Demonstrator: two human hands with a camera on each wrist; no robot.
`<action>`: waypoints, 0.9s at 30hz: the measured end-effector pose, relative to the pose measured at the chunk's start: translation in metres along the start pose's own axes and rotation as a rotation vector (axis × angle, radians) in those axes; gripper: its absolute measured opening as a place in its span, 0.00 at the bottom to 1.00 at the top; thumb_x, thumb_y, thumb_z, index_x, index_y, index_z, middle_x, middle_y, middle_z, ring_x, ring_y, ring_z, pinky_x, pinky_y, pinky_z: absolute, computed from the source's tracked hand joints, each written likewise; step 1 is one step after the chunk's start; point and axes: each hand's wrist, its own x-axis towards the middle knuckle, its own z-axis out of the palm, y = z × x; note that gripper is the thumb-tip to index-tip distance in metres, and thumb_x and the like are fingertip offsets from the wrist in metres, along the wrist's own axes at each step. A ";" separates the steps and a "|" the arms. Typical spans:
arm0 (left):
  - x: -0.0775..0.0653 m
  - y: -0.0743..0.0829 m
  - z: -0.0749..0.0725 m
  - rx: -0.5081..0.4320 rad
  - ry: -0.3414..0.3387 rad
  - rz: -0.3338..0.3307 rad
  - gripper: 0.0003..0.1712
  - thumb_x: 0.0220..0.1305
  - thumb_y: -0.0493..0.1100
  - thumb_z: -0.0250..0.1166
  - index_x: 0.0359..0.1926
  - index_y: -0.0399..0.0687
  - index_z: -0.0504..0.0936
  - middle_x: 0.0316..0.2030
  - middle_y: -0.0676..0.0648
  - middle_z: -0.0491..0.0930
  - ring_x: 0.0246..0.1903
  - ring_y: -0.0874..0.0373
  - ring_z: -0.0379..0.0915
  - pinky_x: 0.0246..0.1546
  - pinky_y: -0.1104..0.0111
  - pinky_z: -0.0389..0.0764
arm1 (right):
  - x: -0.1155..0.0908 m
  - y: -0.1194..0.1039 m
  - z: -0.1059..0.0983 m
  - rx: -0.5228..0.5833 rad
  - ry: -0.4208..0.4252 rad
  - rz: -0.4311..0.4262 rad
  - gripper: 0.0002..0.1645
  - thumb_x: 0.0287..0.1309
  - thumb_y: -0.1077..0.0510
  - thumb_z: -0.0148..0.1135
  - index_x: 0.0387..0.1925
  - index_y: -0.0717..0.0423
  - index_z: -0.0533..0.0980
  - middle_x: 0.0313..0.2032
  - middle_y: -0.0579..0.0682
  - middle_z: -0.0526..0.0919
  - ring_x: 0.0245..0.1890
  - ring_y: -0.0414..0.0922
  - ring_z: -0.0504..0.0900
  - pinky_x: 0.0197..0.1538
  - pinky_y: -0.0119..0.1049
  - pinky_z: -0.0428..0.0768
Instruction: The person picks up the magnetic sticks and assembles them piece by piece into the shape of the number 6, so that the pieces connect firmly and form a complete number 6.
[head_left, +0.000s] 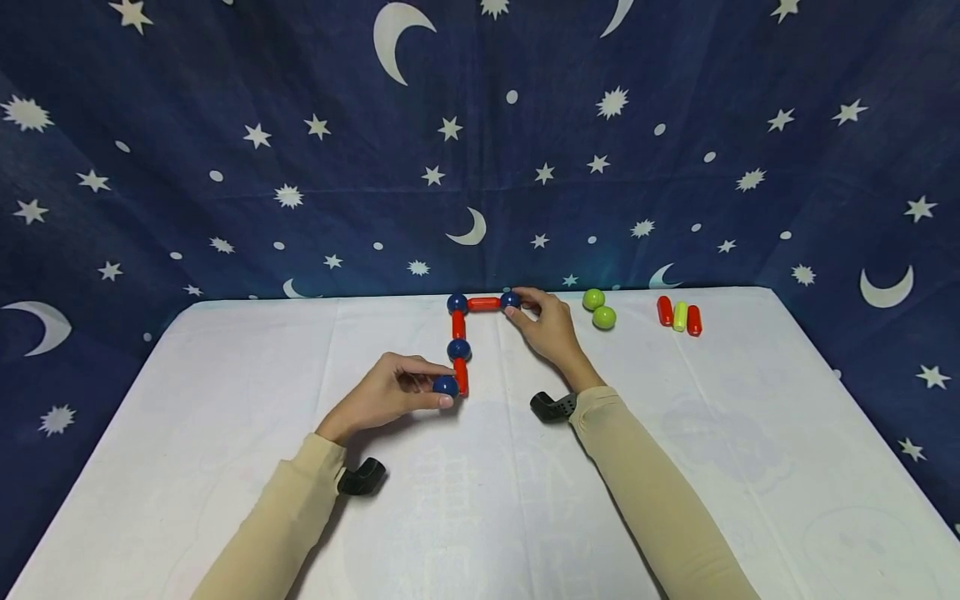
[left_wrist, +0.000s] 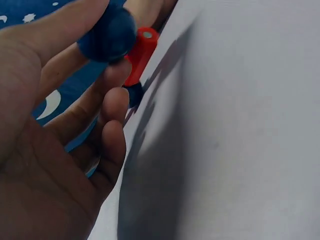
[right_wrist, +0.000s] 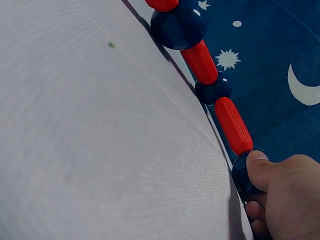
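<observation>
My left hand (head_left: pixel 386 392) pinches a dark blue ball (head_left: pixel 446 385) between thumb and fingers, just left of the near end of a red rod (head_left: pixel 461 379). In the left wrist view that red rod (left_wrist: pixel 142 52) shows a bare metallic tip; whether the ball touches it I cannot tell. The rod runs away from me to a second blue ball (head_left: pixel 459 350), then another red rod (head_left: pixel 458 325) and a corner ball (head_left: pixel 457 303). From there a red rod (head_left: pixel 483 304) goes right to an end ball (right_wrist: pixel 242 174), which my right hand (head_left: pixel 551 333) pinches.
Two green balls (head_left: pixel 603 317) lie right of my right hand. Farther right, two red rods (head_left: pixel 694 321) flank a light green rod (head_left: pixel 679 317). A starry blue cloth (head_left: pixel 480 150) rises behind the white-covered table (head_left: pixel 637 517). Black straps (head_left: pixel 552 407) hang at both wrists.
</observation>
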 end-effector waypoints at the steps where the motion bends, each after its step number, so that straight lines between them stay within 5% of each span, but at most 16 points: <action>1: 0.000 0.000 0.002 0.003 -0.013 0.003 0.22 0.54 0.42 0.80 0.51 0.46 0.89 0.32 0.51 0.83 0.31 0.53 0.73 0.32 0.69 0.75 | 0.000 0.000 0.000 0.001 0.000 -0.002 0.25 0.68 0.53 0.66 0.63 0.58 0.77 0.54 0.57 0.82 0.53 0.51 0.79 0.60 0.47 0.76; 9: 0.002 -0.001 0.014 0.061 -0.083 0.019 0.23 0.51 0.46 0.82 0.50 0.50 0.90 0.32 0.56 0.82 0.35 0.54 0.74 0.35 0.69 0.75 | -0.001 0.000 -0.001 0.007 0.001 -0.013 0.26 0.67 0.54 0.67 0.63 0.58 0.77 0.54 0.58 0.82 0.53 0.52 0.79 0.59 0.47 0.76; 27: 0.002 -0.001 0.026 0.132 -0.020 0.098 0.22 0.50 0.47 0.82 0.48 0.50 0.91 0.33 0.56 0.81 0.32 0.57 0.72 0.34 0.69 0.75 | 0.000 0.001 -0.001 0.007 0.007 -0.030 0.25 0.67 0.54 0.67 0.62 0.59 0.78 0.51 0.59 0.83 0.52 0.53 0.80 0.58 0.48 0.77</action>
